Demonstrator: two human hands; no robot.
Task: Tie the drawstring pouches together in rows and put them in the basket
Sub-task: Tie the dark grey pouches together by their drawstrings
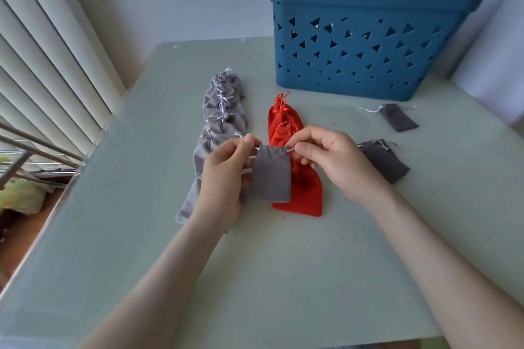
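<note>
A small grey drawstring pouch (pixel 271 177) hangs in the air between my hands. My left hand (pixel 224 176) pinches its white cord on the left side, and my right hand (pixel 331 159) pinches the cord on the right. Behind my left hand a row of tied grey pouches (pixel 219 110) lies on the table. A row of tied red pouches (pixel 286 127) lies behind and under the held pouch. Two loose grey pouches lie to the right, one (pixel 398 120) farther back and one (pixel 387 160) beside my right hand. The blue basket (pixel 365 45) stands at the back right.
The pale green table (pixel 255 278) ends at a left edge beside white vertical blinds (pixel 48 65). Metal rods (pixel 34 147) and a yellowish bundle (pixel 19 195) sit below the left edge. The basket has triangular cut-outs in its wall.
</note>
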